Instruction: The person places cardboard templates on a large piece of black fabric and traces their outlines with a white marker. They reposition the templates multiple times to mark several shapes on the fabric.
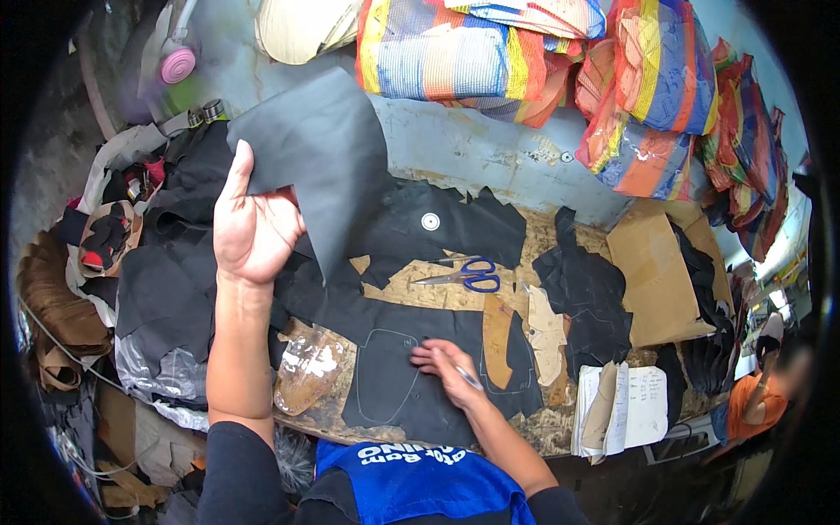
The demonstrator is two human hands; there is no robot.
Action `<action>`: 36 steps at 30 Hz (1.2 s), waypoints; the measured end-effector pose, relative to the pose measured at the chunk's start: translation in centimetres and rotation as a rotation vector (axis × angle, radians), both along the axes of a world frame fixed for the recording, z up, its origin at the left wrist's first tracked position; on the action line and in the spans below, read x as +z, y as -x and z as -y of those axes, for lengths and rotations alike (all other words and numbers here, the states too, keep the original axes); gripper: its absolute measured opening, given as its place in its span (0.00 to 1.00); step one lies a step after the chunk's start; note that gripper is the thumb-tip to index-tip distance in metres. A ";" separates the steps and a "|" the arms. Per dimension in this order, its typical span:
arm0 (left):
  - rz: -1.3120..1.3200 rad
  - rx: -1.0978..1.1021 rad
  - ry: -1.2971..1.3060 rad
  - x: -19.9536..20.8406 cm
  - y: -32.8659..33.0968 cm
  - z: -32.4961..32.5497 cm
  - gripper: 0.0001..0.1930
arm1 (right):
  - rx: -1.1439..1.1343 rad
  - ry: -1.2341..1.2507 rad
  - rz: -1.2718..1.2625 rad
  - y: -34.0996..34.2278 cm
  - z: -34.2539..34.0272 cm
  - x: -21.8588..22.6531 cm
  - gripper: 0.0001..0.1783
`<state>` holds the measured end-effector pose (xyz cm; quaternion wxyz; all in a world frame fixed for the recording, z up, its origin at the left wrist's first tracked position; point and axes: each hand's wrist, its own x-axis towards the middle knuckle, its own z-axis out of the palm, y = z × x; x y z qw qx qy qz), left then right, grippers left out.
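Observation:
My left hand (pixel 254 232) is raised, its fingers closed on a piece of black leather-like material (pixel 324 131) that hangs down in a point. Below, my right hand (pixel 448 372) grips a slim silver pen (pixel 468 376). It hovers over or rests on a black sheet (pixel 437 420) lying at the table's front; I cannot tell which. Pale outlines are drawn on that sheet, one a large rounded shape. A brown curved pattern piece (pixel 497 346) and a cream one (pixel 544 332) lie to the right of this hand. Blue-handled scissors (pixel 477 276) lie beyond it.
Black scraps (pixel 437 206) with a white disc on them cover the table's back. An open notebook (pixel 643 407) and a cardboard box (pixel 647 271) stand at right. A shiny tan pattern (pixel 302 372) lies left. Colourful mesh bags (pixel 437 57) hang above. Another person in orange (pixel 748 402) is far right.

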<state>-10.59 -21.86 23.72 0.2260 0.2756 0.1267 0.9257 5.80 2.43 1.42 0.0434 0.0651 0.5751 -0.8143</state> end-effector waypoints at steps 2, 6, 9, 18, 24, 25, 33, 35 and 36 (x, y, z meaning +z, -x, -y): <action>0.039 -0.071 -0.087 0.7 -2.2 -0.5 0.26 | 0.219 0.209 -0.190 1.1 1.9 1.5 0.40; -0.014 -0.108 -0.112 -0.1 -4.3 -0.5 0.27 | 0.230 0.294 -0.347 -1.2 3.3 6.9 0.53; 0.064 0.044 -0.020 -1.9 -4.8 0.3 0.27 | 0.027 0.361 -0.250 -2.3 3.1 10.3 0.60; -0.139 0.204 0.032 -5.1 -6.5 2.3 0.33 | -0.164 0.094 -0.506 -2.8 -3.0 14.4 0.30; -0.015 0.380 0.181 -5.6 -5.5 3.6 0.19 | -0.200 -0.015 -0.544 -3.9 -3.9 14.8 0.27; 0.020 0.456 0.249 -5.7 -5.4 3.8 0.18 | -0.215 -0.034 -0.548 -4.1 -4.1 14.8 0.27; -0.040 0.292 0.100 -6.8 -4.8 4.8 0.18 | -0.318 -0.159 -0.647 -5.3 -4.9 13.7 0.28; -0.008 0.321 0.144 -6.9 -4.8 4.8 0.19 | -0.349 -0.134 -0.679 -5.2 -4.9 13.2 0.28; -0.046 0.264 0.117 -7.2 -5.3 4.9 0.19 | -0.370 -0.102 -0.696 -5.6 -4.7 12.8 0.26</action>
